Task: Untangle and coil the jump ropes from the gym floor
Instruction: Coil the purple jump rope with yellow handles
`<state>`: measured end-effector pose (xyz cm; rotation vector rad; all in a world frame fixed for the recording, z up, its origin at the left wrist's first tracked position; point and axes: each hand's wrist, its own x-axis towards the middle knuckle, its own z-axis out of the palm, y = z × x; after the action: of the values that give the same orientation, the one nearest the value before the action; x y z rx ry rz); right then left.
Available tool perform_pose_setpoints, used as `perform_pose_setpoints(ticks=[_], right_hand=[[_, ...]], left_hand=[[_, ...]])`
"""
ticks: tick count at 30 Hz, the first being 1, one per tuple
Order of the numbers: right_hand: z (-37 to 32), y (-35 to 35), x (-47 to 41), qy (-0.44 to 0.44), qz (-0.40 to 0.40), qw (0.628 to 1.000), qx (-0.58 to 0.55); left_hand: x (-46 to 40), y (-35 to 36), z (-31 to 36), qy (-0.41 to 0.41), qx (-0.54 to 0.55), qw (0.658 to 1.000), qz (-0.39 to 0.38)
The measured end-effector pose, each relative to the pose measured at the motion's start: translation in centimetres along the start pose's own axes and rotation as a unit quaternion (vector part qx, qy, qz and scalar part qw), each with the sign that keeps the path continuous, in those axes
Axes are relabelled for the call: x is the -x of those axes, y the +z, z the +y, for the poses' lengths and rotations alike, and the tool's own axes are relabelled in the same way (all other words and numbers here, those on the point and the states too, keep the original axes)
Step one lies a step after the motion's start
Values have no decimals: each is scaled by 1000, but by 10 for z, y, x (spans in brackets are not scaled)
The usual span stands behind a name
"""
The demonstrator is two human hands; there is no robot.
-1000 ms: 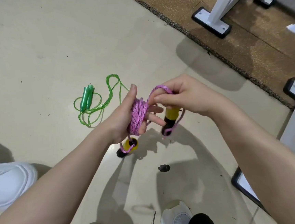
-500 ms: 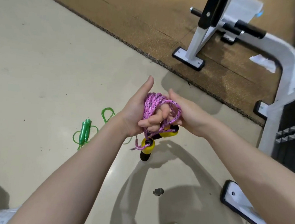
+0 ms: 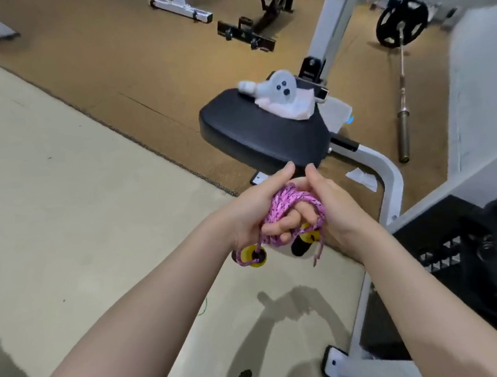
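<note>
Rope: pink jump rope (image 3: 285,207) is bundled in coils around the left hand (image 3: 252,215), held in the air above the gym floor (image 3: 62,204). 2 yellow-and-black handles (image 3: 251,256) dangle below the bundle. Right hand (image 3: 333,205) is pressed against the left, fingers curled onto the coil, so both hands clamp the same bundle. Judgement: braided cord looks light, soft and floppy; coils will slump if released. Best hold is across the wraps mid-bundle, not by the handles, which would swing. Padded bench seat (image 3: 260,133) sits just beyond, carrying a white plush toy (image 3: 278,91).
</note>
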<state>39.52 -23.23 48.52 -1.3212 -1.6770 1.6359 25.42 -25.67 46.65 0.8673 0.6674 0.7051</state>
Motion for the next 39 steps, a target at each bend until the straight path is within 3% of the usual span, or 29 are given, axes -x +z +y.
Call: perform_pose_setpoints(ticks=[3, 7, 10, 14, 17, 22, 28, 32, 37, 39], right_hand=[[-63, -25, 26, 37, -31, 999, -17], [-138, -54, 70, -12, -33, 996, -76], [-180, -88, 102, -45, 25, 993, -103], [-222, -130, 144, -54, 142, 988, -33], [-236, -156, 174, -50, 180, 981, -46], [-251, -185, 212, -67, 231, 965, -109], [-258, -194, 221, -39, 279, 944, -172], [-265, -195, 223, -72, 284, 927, -234], [-279, -207, 227, -83, 340, 894, -280], [-284, -212, 229, -90, 352, 888, -282]], left_hand=[[0, 36, 63, -17, 15, 999, 30], [3, 92, 144, -56, -57, 997, 21], [-6, 137, 193, -27, -102, 992, 69], [-27, 194, 235, -20, -164, 968, 188], [-38, 239, 253, -10, -234, 951, 201], [-51, 301, 268, 50, -351, 918, 178], [-49, 324, 282, 104, -358, 921, 114], [-57, 318, 292, 66, -349, 934, 41], [-65, 283, 278, -27, -339, 932, -122], [-72, 266, 280, -47, -328, 936, -118]])
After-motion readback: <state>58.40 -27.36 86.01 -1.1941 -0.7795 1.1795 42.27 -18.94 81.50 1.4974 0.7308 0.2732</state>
